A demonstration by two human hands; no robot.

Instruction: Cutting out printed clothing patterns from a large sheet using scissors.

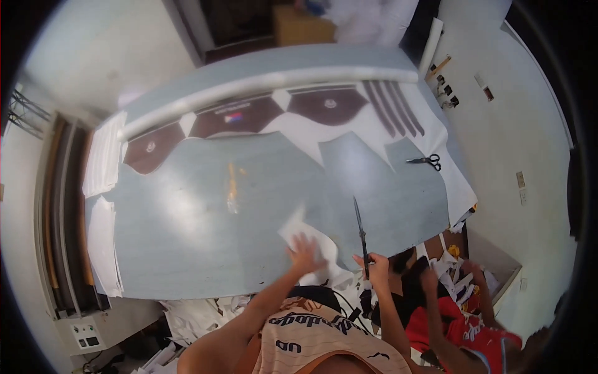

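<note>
Near the worktable's (187, 262) near edge, the left hand (304, 254) lies spread on a white offcut (328, 244); the right hand (375, 268), farther from it, grips scissors (362, 234), blades toward the far edge.

left hand (305, 254): blurred | white piece (327, 248): partly covered | held scissors (360, 225): handles apparently part-hidden

Left hand (305, 254) over white piece (327, 244), right hand (375, 269) holding scissors (361, 233) — blue-grey table (180, 262)

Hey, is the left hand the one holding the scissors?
No, the right hand holds the scissors, while the left hand is spread over a white piece of material.
</note>
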